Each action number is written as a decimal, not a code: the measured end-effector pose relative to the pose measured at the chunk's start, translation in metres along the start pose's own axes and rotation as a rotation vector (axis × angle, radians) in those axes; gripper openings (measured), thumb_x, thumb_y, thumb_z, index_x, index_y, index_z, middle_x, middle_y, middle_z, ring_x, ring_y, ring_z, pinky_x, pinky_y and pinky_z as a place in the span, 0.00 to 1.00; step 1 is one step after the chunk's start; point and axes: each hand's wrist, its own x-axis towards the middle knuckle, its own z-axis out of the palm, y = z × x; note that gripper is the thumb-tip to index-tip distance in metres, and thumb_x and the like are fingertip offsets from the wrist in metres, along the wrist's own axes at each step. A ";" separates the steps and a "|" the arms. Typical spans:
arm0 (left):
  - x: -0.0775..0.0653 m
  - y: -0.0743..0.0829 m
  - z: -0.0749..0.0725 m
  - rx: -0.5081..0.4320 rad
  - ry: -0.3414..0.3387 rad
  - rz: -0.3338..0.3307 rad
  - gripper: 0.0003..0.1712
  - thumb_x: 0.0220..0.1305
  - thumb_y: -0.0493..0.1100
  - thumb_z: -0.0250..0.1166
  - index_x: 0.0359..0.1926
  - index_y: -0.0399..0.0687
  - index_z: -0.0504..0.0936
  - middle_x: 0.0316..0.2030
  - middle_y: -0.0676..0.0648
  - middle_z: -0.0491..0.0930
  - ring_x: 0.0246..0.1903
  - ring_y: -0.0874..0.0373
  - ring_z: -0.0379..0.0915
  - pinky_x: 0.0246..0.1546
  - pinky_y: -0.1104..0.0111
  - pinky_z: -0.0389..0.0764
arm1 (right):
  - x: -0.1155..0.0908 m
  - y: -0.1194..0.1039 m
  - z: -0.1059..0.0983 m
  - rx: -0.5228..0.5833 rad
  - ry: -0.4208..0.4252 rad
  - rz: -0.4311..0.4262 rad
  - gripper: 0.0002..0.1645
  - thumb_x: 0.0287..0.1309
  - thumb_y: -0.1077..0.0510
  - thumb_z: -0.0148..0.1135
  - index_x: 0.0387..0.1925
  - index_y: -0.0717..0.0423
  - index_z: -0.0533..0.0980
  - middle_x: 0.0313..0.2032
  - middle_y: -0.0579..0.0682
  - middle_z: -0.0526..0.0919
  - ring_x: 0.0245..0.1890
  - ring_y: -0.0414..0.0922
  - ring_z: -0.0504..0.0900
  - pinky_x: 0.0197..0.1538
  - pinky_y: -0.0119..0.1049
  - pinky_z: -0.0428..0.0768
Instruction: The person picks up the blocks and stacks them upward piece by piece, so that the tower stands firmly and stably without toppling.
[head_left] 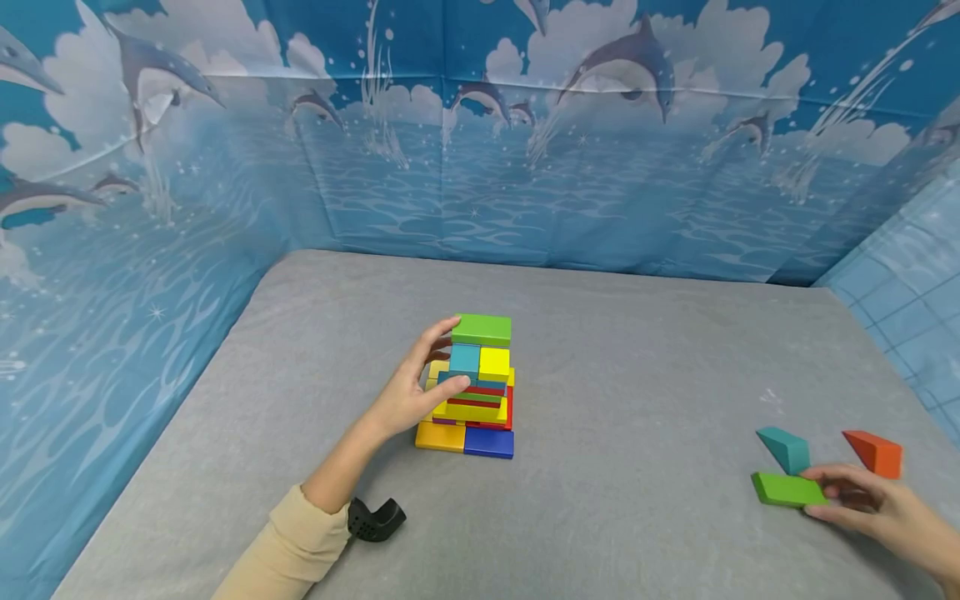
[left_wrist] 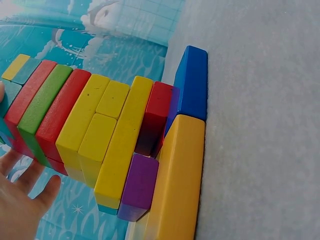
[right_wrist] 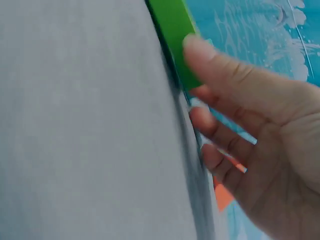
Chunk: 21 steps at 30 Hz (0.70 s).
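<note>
A tower of colored wooden blocks (head_left: 477, 411) stands on the grey cloth, with a green block (head_left: 482, 331) on top. At its upper left side is my left hand (head_left: 412, 387), thumb across the front and fingers spread along the side. The left wrist view shows red, green, yellow and purple layers of the tower (left_wrist: 102, 125) above a blue block (left_wrist: 192, 82) and an orange-yellow block (left_wrist: 182, 175). Far to the right, my right hand (head_left: 862, 502) pinches the right end of a flat green block (head_left: 783, 490) between thumb and fingers.
A teal wedge block (head_left: 787, 450) lies just behind the held green block. An orange wedge block (head_left: 877, 454) lies behind the right hand. A black perforated curved piece (head_left: 375, 521) is beside the left sleeve. Dolphin-printed curtains (head_left: 480, 167) border the grey surface (head_left: 622, 400).
</note>
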 end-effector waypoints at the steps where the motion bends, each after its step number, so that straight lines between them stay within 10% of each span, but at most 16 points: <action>1: 0.000 0.000 0.000 -0.004 -0.001 0.002 0.36 0.61 0.37 0.59 0.65 0.32 0.52 0.65 0.33 0.53 0.58 0.38 0.57 0.56 0.45 0.62 | 0.001 -0.004 0.001 0.026 0.016 -0.026 0.20 0.43 0.64 0.70 0.41 0.65 0.75 0.31 0.30 0.73 0.26 0.31 0.69 0.26 0.28 0.73; 10: 0.000 0.001 0.000 -0.018 0.003 0.002 0.36 0.61 0.35 0.59 0.65 0.32 0.51 0.64 0.32 0.52 0.58 0.36 0.57 0.55 0.43 0.61 | 0.041 -0.098 0.007 0.244 0.152 -0.344 0.22 0.42 0.75 0.66 0.42 0.64 0.74 0.38 0.38 0.76 0.30 0.34 0.70 0.30 0.23 0.69; 21: 0.000 0.001 0.000 -0.032 -0.003 -0.004 0.36 0.61 0.34 0.58 0.66 0.32 0.51 0.65 0.32 0.51 0.58 0.36 0.56 0.56 0.42 0.60 | 0.096 -0.232 0.026 0.458 0.119 -0.689 0.24 0.37 0.79 0.67 0.41 0.64 0.75 0.37 0.49 0.76 0.33 0.40 0.71 0.35 0.25 0.72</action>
